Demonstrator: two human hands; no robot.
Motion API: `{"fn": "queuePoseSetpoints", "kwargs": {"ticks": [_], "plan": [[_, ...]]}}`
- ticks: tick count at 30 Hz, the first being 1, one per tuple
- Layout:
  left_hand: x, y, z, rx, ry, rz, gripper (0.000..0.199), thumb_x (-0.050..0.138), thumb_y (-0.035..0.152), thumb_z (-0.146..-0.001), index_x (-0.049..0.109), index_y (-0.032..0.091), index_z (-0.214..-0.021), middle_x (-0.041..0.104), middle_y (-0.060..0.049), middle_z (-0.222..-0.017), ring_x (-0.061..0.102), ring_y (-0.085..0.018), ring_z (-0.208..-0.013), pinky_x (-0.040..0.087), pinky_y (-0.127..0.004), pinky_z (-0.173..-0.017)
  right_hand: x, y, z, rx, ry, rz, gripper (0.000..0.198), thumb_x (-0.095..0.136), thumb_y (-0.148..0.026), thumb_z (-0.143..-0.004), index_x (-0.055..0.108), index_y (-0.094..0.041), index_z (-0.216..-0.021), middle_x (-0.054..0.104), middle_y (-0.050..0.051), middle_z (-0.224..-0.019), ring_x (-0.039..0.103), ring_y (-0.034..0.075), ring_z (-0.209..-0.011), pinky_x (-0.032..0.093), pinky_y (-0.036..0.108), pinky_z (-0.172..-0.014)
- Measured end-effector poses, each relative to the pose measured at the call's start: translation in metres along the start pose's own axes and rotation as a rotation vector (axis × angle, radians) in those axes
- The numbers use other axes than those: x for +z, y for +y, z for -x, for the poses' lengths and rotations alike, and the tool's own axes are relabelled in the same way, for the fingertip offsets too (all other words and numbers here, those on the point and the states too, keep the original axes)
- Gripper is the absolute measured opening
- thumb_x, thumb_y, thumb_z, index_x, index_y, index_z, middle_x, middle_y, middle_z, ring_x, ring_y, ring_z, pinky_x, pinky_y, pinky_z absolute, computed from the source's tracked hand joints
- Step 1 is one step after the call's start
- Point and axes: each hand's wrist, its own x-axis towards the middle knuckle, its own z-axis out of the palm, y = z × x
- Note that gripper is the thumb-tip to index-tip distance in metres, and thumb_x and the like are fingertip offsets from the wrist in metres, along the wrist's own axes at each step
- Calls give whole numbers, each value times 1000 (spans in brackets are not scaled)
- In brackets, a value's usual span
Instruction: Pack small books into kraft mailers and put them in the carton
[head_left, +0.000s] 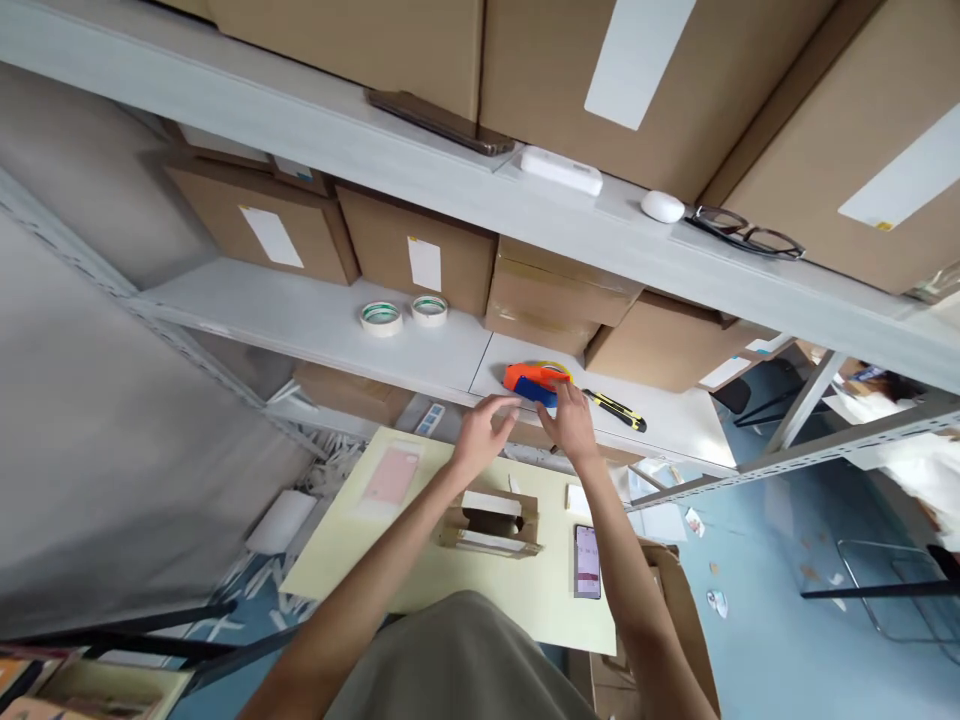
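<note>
My right hand [571, 422] reaches to the shelf edge, its thumb and fingers closed on the near right side of an orange and blue tape dispenser [529, 380]. The dispenser lies on the middle shelf, a yellow ring showing at its back. Just left of it and lower, my left hand [484, 438] is held with thumb and fingers apart, nothing between them. A yellow and black utility knife [616, 410] lies on the shelf to the right. Below my hands, an open small cardboard box [491, 522] stands on the pale yellow table [427, 590].
Two tape rolls, one nearer [381, 319] and one behind [430, 310], sit on the middle shelf [300, 310]. A phone [587, 562] and a pink sheet [392, 474] lie on the table. Glasses [746, 232] rest on the upper shelf beam, before large boxes [555, 80].
</note>
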Motion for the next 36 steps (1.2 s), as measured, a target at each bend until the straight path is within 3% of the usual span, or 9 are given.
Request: {"fn": "queuePoseSetpoints", "kwargs": {"ticks": [4,10,13,17,21,26,29,34,36], "plan": [[-1,15,-6,21,59,50,18,61,31,-106,78,24,-108,84,-6,-114,79,-22,-109,60,-36,-103,17,-7,-44,77,-189,241,50,70,-31,-102,59,-9,-145,67,26,-144,64,37,-132,45,48,-117],[-9,0,38,-127,88,129,22,69,42,-101,76,24,-93,85,-6,-103,80,-24,-102,61,-36,-97,28,-6,-47,139,-237,270,52,72,-31,-103,59,-2,-144,72,30,-136,66,39,-133,42,49,-120],[-14,-8,59,-226,95,178,27,67,47,-101,75,24,-92,84,-6,-100,80,-25,-100,62,-38,-98,28,-11,-22,141,-141,129,53,70,-38,-103,59,-5,-142,73,31,-131,66,42,-129,44,55,-118],[-14,-11,87,-308,73,359,30,62,47,-102,76,22,-109,83,-10,-112,79,-26,-109,64,-41,-102,27,-38,38,144,-18,-200,55,63,-59,-105,61,-14,-137,74,24,-124,69,39,-117,52,54,-108],[-11,-4,117,-382,89,514,29,71,46,-97,71,22,-115,80,-9,-113,80,-23,-101,68,-38,-94,28,-76,91,242,-157,-548,51,54,-70,-106,63,-21,-119,75,10,-102,69,26,-92,58,39,-87],[-24,-3,144,-424,157,490,24,73,45,-97,71,22,-102,77,-6,-100,78,-20,-88,67,-33,-83,36,-111,115,301,-190,-739,48,53,-69,-105,61,-23,-119,75,7,-102,70,23,-91,59,36,-86],[-38,-10,154,-420,98,466,25,70,47,-100,74,23,-104,78,-6,-102,78,-21,-91,67,-34,-86,40,-118,120,348,-259,-813,49,62,-68,-101,60,-24,-122,76,7,-103,72,23,-92,61,37,-90],[-72,-26,161,-461,-143,513,32,72,51,-97,77,22,-110,80,-7,-96,76,-21,-84,65,-33,-78,45,-117,132,383,-402,-769,51,71,-70,-95,64,-23,-114,76,5,-97,70,23,-87,62,36,-83],[-90,-31,157,-525,-121,516,40,74,53,-95,76,22,-120,80,-8,-100,77,-23,-89,64,-34,-79,44,-118,139,382,-443,-719,50,73,-68,-95,64,-22,-114,76,5,-96,70,24,-87,63,37,-81]]}}
